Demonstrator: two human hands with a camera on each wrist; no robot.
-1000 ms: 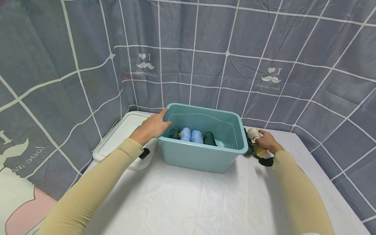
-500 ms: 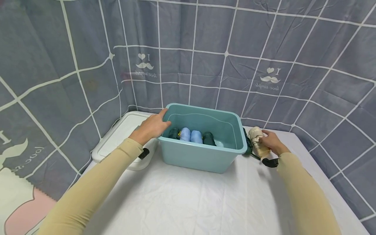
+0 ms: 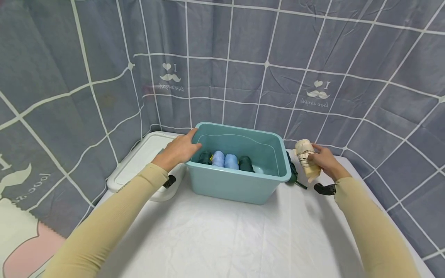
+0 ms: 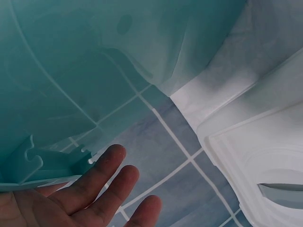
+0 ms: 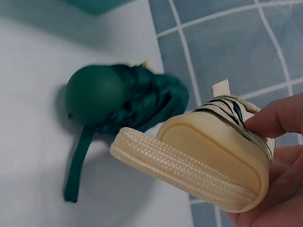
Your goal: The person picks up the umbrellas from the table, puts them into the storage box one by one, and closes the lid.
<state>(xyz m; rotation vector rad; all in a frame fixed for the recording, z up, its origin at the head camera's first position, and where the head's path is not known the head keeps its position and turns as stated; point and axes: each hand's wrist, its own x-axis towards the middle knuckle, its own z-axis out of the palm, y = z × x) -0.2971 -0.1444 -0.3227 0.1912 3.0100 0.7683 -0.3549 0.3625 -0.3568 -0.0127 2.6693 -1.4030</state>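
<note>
My right hand (image 3: 326,162) holds a cream folded umbrella (image 3: 307,158) off the table at the right. In the right wrist view, its rounded handle end and woven wrist strap (image 5: 180,168) face the camera, with thumb and fingers about the folded cloth. A dark green folded umbrella (image 5: 128,99) lies below it on the white table, its strap stretched out. My left hand (image 3: 179,150) rests on the left rim of a teal plastic bin (image 3: 236,181). In the left wrist view, several fingers (image 4: 111,189) extend loosely under the rim. Light blue umbrellas (image 3: 224,160) and dark green umbrellas (image 3: 246,164) lie inside the bin.
A white lid (image 3: 139,154) lies left of the bin, under my left forearm. Behind the white-covered table (image 3: 236,239) hangs a grey curtain (image 3: 250,81) with a white grid, close to the bin's back. Another curtain stretch runs along the left.
My right hand has lifted the cream umbrella off the table and moved it slightly right, leaving the green umbrella more in view. My left hand stays on the bin's rim.
</note>
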